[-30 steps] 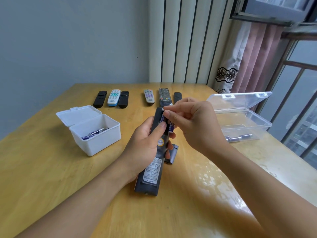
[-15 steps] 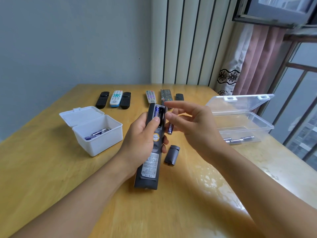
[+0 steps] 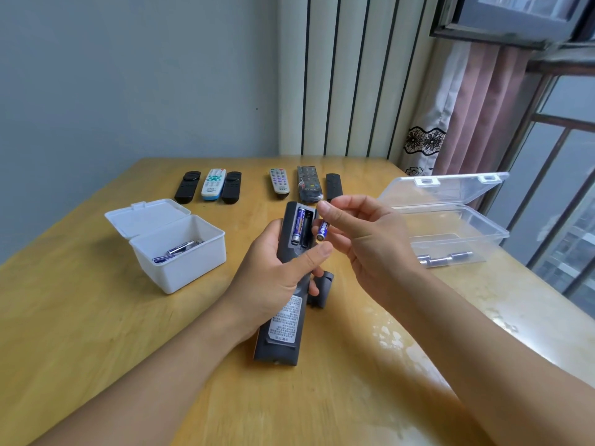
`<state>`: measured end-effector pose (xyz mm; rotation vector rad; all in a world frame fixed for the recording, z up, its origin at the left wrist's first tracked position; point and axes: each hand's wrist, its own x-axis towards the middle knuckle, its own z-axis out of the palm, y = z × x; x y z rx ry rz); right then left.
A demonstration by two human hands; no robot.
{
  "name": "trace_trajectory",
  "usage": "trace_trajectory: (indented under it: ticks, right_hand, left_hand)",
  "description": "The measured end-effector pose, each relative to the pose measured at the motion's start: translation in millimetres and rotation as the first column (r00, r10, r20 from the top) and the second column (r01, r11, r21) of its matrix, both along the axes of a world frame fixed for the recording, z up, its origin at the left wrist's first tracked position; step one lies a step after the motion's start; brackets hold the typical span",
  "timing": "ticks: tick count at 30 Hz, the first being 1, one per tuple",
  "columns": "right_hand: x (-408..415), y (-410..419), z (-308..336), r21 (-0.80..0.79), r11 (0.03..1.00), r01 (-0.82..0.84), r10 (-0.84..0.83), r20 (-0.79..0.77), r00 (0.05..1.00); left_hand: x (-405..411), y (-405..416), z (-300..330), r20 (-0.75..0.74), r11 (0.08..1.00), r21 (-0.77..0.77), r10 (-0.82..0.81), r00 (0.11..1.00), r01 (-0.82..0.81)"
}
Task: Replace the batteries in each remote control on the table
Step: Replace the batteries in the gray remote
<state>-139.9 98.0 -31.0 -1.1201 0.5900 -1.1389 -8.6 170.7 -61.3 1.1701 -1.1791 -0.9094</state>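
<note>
My left hand (image 3: 277, 272) grips a long dark remote (image 3: 283, 329) face down, its battery bay open at the far end. One blue battery (image 3: 298, 228) lies in the bay's left slot; the right slot is empty. My right hand (image 3: 367, 239) pinches a second blue battery (image 3: 322, 231) just right of the bay. The remote's dark battery cover (image 3: 322, 289) lies on the table under my hands.
A white open box (image 3: 180, 252) with several batteries stands at the left. A clear plastic case (image 3: 450, 226) with silver batteries (image 3: 444, 259) stands open at the right. Several other remotes (image 3: 212, 185) (image 3: 309, 185) lie in a row at the table's far side.
My right hand pulled one battery out of the bay and moved it a little right. The remote's bay, covered by fingers a second ago, now shows one battery and an empty slot.
</note>
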Motion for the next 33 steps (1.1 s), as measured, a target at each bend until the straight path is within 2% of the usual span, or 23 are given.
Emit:
trace_trajectory:
  ticks: [8, 13, 17, 23, 27, 30, 33]
  right_hand:
    - [3.3, 7.3, 2.3, -0.116, 0.993, 0.004, -0.027, -0.196, 0.980]
    - [4.2, 11.5, 4.2, -0.141, 0.990, 0.000, -0.043, -0.300, 0.953]
    - [3.1, 8.5, 6.4, -0.087, 0.993, 0.076, -0.099, -0.317, 0.943]
    - [-3.4, 8.8, 13.4, 0.053, 0.998, 0.013, 0.004, -0.310, 0.951]
    - [-3.9, 9.0, 14.0, -0.019, 0.998, 0.056, -0.059, -0.346, 0.936]
    - [-3.8, 8.1, 14.4, -0.106, 0.992, 0.072, -0.107, -0.370, 0.923]
    - [-3.5, 8.3, 14.4, -0.108, 0.993, 0.038, -0.077, -0.379, 0.922]
  left_hand:
    - [0.5, -1.6, -1.3, -0.056, 1.000, -0.005, -0.004, 0.998, 0.004]
    - [1.8, -1.2, -1.2, -0.012, 1.000, -0.003, -0.008, 1.000, 0.008]
    - [1.0, 0.7, 3.3, -0.003, 0.999, -0.006, -0.043, 0.999, 0.043]
    - [1.4, 2.5, 4.4, 0.047, 0.999, -0.026, -0.047, 0.998, 0.048]
    - [0.5, 1.8, 5.2, 0.126, 0.999, -0.027, -0.019, 0.992, 0.022]
    - [-0.3, 1.5, 5.6, 0.119, 1.000, -0.020, -0.016, 0.993, 0.018]
    - [-1.1, 1.8, 5.3, 0.122, 1.000, -0.020, -0.012, 0.992, 0.015]
